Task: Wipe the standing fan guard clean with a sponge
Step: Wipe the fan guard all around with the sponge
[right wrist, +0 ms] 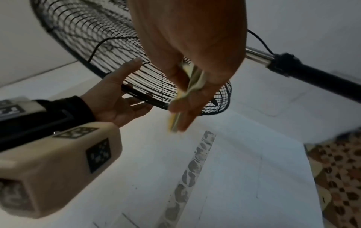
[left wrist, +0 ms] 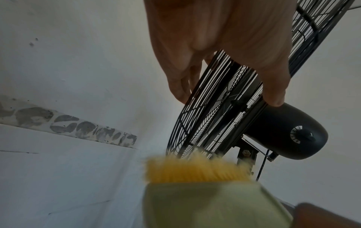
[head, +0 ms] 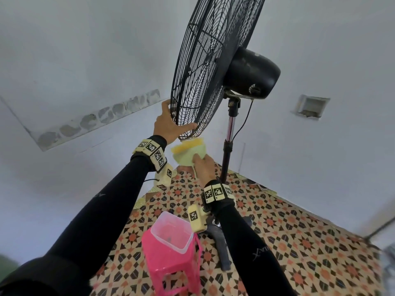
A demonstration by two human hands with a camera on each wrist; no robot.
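The black wire fan guard (head: 205, 67) rises in the upper middle of the head view, tilted. My left hand (head: 175, 119) grips its lower left rim, fingers on the front grille and thumb along the bottom edge. From the left wrist view the guard (left wrist: 215, 115) passes between the thumb and fingers of that hand (left wrist: 215, 38). My right hand (head: 192, 164) pinches a yellow and pale green sponge (head: 189, 151) just under the guard's lowest point. It looks to touch the rim. The right wrist view shows the sponge (right wrist: 192, 83) edge-on between the fingers of my right hand (right wrist: 187, 95), in front of the guard (right wrist: 87, 30).
Behind the guard sits the black motor housing (head: 252, 73) on a chrome and black pole (head: 228, 142) with a hanging cord. A pink stool (head: 171, 257) carrying a clear plastic container (head: 171, 231) stands close below my arms. A patterned floor (head: 299, 242) and white walls surround the fan.
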